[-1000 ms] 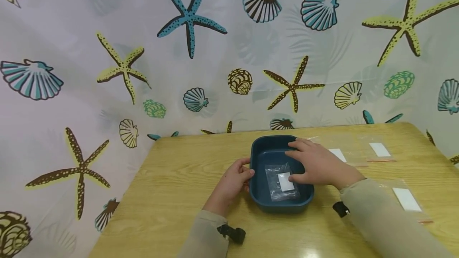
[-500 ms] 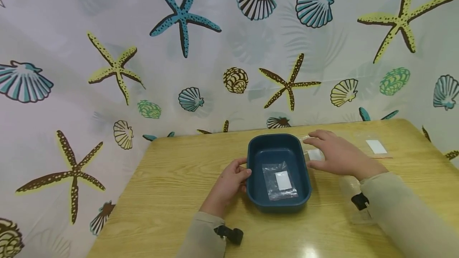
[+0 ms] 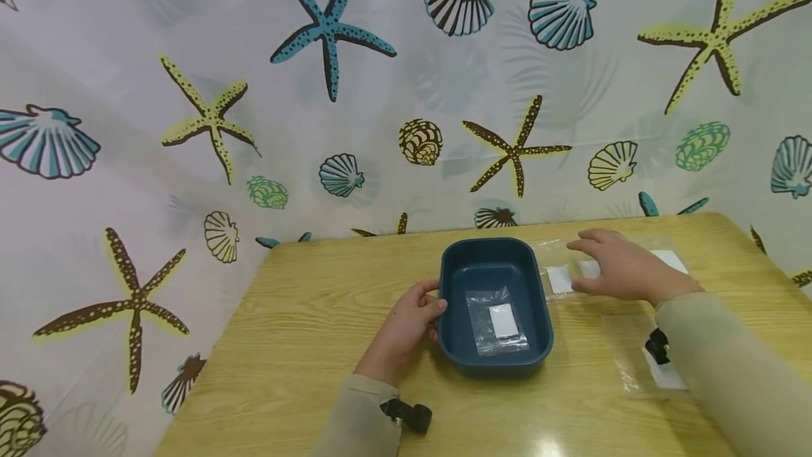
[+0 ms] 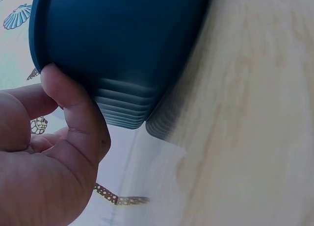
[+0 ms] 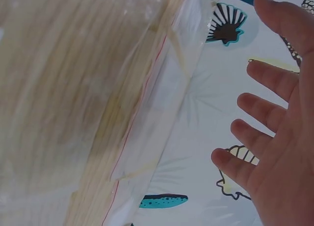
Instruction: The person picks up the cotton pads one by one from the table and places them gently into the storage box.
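A deep blue plastic bin [image 3: 491, 371] stands on the wooden table. Inside it lies a clear plastic bag [image 3: 482, 319] with a white rectangle on it. My left hand [image 3: 406, 323] grips the bin's left side, the thumb at the rim; in the left wrist view the thumb and curled fingers meet the blue wall [image 4: 122, 44]. To the right of the bin, my right hand [image 3: 624, 270] hovers over flat clear bags [image 3: 560, 281], fingers spread and holding nothing. The right wrist view shows those fingers apart from a clear bag with a red seal line [image 5: 147, 84].
Another clear bag [image 3: 624, 351] lies nearer the front, partly hidden by the right forearm. More white rectangles [image 3: 669, 258] show behind the right hand. A curtain [image 3: 380, 90] printed with starfish and shells hangs behind the wooden table [image 3: 317, 344]. Each wrist wears a black strap.
My right hand has moved from over the bin to the right, above the bags. The left hand has stayed at the bin's side, and the bag in the bin lies where it was.
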A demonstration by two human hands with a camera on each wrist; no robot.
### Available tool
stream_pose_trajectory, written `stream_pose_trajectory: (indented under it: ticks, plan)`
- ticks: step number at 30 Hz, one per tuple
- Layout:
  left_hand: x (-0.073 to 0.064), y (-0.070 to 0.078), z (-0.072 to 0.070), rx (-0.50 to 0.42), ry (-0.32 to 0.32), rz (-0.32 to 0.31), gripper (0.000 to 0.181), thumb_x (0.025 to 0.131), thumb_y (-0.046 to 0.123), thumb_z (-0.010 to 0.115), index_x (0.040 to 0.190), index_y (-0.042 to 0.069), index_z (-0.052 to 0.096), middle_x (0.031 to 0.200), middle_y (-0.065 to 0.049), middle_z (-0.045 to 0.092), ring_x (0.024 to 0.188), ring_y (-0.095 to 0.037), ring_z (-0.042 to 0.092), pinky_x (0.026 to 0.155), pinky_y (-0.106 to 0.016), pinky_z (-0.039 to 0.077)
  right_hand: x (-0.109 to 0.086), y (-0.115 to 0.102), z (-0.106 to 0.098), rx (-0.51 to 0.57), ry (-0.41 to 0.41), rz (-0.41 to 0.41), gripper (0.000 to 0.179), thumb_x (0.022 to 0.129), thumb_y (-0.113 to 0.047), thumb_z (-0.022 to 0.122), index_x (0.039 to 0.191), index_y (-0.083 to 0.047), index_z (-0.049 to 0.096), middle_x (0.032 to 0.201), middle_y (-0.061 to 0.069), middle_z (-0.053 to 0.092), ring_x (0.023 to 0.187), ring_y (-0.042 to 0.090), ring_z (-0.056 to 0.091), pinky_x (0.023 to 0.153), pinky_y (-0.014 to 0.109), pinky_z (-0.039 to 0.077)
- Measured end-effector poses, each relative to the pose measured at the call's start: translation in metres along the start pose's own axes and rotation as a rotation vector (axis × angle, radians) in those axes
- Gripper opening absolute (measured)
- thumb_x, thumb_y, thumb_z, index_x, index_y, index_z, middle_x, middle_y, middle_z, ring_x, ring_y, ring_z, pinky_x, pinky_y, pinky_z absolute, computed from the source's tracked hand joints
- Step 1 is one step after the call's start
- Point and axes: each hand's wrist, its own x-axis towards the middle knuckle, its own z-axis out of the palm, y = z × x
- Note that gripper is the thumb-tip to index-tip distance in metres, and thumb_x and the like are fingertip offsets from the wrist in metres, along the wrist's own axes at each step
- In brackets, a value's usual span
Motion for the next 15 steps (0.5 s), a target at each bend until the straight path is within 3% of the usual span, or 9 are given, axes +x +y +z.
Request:
stream_pose_trajectory:
  ticks: [8,15]
  plan:
    - [-0.002,0.002,0.000,0.002,0.001,0.003,0.045,0.106,0.013,0.054,0.150,0.007,0.044,0.111,-0.019,0.060,0.077,-0.021,0.060,0.062,-0.029,0.051,0.011,0.006,0.011,0.002,-0.068,0.039,0.082,0.077,-0.049,0.083,0.144,-0.011,0.056,0.152,0.028,0.038,0.139,0.050,0.032,0.104,0.070,0.034]
    - [-0.002,0.000,0.000,0.001,0.002,0.010,0.046,0.106,0.013,0.055,0.150,0.006,0.044,0.111,-0.021,0.060,0.076,-0.020,0.061,0.062,-0.028,0.051,0.023,0.004,0.026,-0.012,-0.087,0.005,0.084,0.075,-0.049,0.083,0.145,-0.010,0.056,0.152,0.030,0.038,0.139,0.052,0.030,0.104,0.072,0.032]
